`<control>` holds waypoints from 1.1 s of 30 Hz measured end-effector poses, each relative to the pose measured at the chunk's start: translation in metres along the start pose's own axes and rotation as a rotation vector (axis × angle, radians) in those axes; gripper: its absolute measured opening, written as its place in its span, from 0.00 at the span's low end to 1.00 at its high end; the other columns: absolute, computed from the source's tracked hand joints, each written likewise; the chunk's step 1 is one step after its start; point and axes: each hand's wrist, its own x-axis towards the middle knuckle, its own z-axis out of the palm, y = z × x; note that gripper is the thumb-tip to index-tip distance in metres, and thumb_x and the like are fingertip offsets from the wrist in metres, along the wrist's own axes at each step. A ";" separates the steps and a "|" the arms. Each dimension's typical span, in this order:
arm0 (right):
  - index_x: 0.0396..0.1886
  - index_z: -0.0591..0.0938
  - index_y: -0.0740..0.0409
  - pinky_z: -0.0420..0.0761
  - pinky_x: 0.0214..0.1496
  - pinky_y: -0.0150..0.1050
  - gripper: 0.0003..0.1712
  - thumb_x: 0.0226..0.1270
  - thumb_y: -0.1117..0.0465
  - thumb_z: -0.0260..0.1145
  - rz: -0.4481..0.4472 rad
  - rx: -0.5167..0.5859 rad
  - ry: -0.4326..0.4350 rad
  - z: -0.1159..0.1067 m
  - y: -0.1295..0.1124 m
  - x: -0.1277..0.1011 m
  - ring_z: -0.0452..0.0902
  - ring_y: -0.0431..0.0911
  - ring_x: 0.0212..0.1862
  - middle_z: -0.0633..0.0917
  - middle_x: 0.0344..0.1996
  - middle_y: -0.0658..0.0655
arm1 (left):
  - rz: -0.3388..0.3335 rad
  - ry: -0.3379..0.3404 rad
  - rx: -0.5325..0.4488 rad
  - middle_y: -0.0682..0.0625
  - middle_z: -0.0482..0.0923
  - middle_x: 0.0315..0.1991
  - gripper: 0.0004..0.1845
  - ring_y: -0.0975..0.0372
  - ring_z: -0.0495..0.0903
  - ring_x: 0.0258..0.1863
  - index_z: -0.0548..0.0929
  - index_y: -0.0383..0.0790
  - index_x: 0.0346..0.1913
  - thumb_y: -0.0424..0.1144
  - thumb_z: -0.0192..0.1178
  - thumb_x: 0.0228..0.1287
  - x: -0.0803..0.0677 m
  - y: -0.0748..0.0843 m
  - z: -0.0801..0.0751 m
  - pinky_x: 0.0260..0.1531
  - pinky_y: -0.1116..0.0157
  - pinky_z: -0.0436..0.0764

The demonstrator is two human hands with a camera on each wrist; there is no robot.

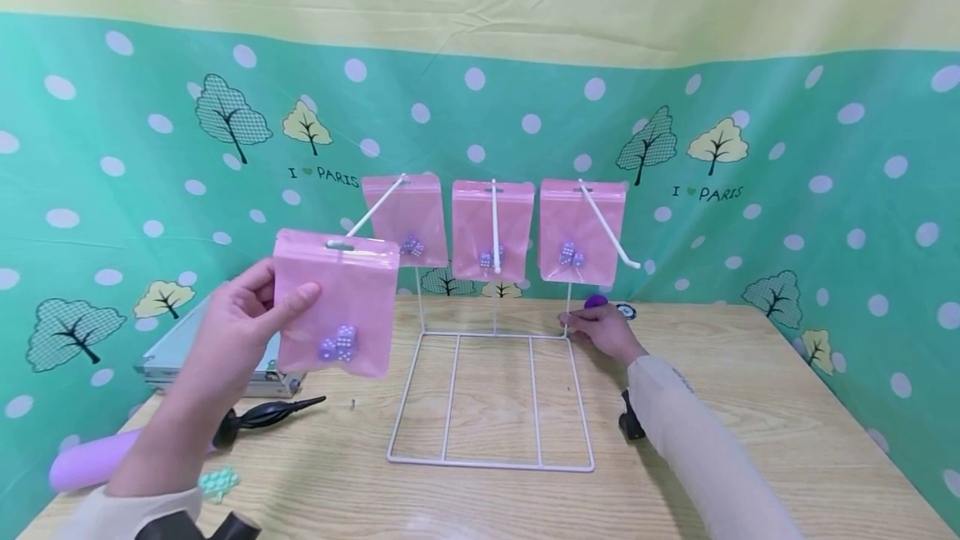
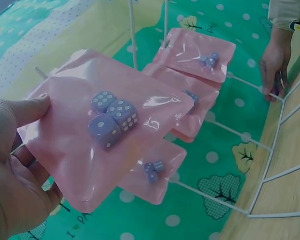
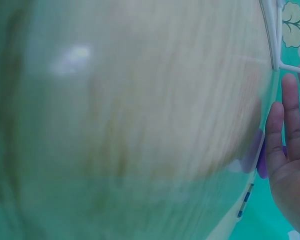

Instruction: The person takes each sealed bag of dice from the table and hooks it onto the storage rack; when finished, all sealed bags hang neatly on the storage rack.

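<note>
My left hand (image 1: 243, 315) pinches a pink zip pouch (image 1: 367, 290) between thumb and fingers. Purple dice (image 2: 112, 117) with white dots show through its front. The pouch's top slot is at the front end of the rack's left prong (image 1: 375, 208), whose tip appears to poke through. My right hand (image 1: 606, 330) is at the back right corner of the white wire rack (image 1: 491, 465), fingertips at the upright; it seems to hold the wire. Similar pouches with dice hang farther back: a left pouch (image 1: 390, 227), a middle pouch (image 1: 472, 219) and a right pouch (image 1: 555, 219).
A teal boxy stack (image 1: 172, 348) lies at the left, beside a black-tipped blower (image 1: 266, 415) and a lilac cylinder (image 1: 90, 461). A mint-green small item (image 1: 219, 483) is near my left wrist. Behind my right hand sits a purple object (image 1: 596, 301). A patterned curtain hangs behind the table.
</note>
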 end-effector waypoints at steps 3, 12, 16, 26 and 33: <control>0.55 0.83 0.69 0.86 0.50 0.41 0.19 0.75 0.58 0.66 -0.003 0.003 0.001 0.000 0.000 0.000 0.87 0.52 0.46 0.88 0.50 0.64 | 0.021 -0.003 -0.023 0.52 0.85 0.41 0.15 0.64 0.84 0.39 0.82 0.48 0.57 0.31 0.62 0.72 0.002 -0.003 0.003 0.39 0.72 0.85; 0.54 0.84 0.69 0.86 0.49 0.40 0.19 0.75 0.58 0.65 -0.009 -0.011 0.009 0.001 0.001 -0.001 0.87 0.51 0.45 0.88 0.49 0.64 | 0.003 0.002 -0.057 0.56 0.86 0.44 0.14 0.67 0.85 0.44 0.81 0.48 0.58 0.34 0.62 0.73 0.014 -0.014 0.010 0.48 0.76 0.80; 0.54 0.84 0.69 0.86 0.49 0.40 0.19 0.75 0.58 0.66 -0.003 -0.005 0.010 0.001 -0.001 -0.001 0.87 0.52 0.45 0.88 0.49 0.64 | -0.029 0.033 -0.052 0.58 0.86 0.43 0.12 0.68 0.84 0.43 0.81 0.49 0.56 0.38 0.64 0.72 0.022 -0.019 0.015 0.50 0.77 0.78; 0.55 0.84 0.68 0.86 0.50 0.40 0.20 0.75 0.56 0.66 0.028 -0.004 0.016 0.001 -0.003 -0.002 0.86 0.52 0.47 0.88 0.50 0.63 | -0.061 0.106 -0.037 0.61 0.86 0.38 0.08 0.69 0.84 0.41 0.83 0.51 0.49 0.41 0.66 0.71 0.047 -0.033 0.024 0.46 0.76 0.81; 0.55 0.84 0.69 0.86 0.50 0.40 0.19 0.75 0.57 0.65 0.021 -0.001 0.023 0.002 -0.002 -0.002 0.86 0.52 0.46 0.87 0.49 0.64 | -0.088 0.162 -0.002 0.61 0.85 0.37 0.12 0.69 0.83 0.39 0.82 0.46 0.49 0.47 0.67 0.70 0.058 -0.040 0.032 0.41 0.75 0.83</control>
